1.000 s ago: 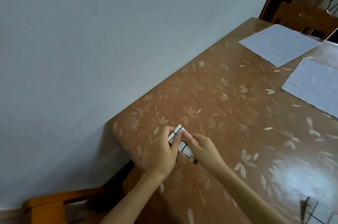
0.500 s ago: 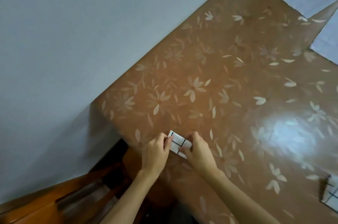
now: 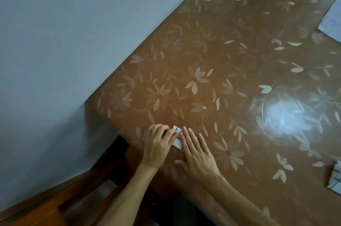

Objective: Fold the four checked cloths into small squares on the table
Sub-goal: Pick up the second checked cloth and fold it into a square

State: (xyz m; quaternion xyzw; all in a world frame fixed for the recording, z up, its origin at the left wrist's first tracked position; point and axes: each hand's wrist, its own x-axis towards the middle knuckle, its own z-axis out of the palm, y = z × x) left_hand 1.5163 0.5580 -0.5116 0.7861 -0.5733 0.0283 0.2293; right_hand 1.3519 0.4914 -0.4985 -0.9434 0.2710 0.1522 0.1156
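Spanning the view, the glossy brown leaf-patterned counter [image 3: 239,59] abuts a grey-blue wall [image 3: 73,32]; a wooden chair [image 3: 55,207] stands below its corner. 2 flat cloths [image 3: 330,22] lie far right, and 1 checked bundle [image 3: 335,179] lies at the right edge. Near the corner lies the folded cloth [image 3: 178,143]. The left hand [image 3: 158,145] grip is curled on its edge. The right hand [image 3: 196,153] grip is apart, its straight fingers pressing the cloth.

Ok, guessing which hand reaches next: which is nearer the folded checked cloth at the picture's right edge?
Right. The right hand lies well left of that folded cloth, pressing the small cloth; the left hand holds the small cloth's far side, even farther.
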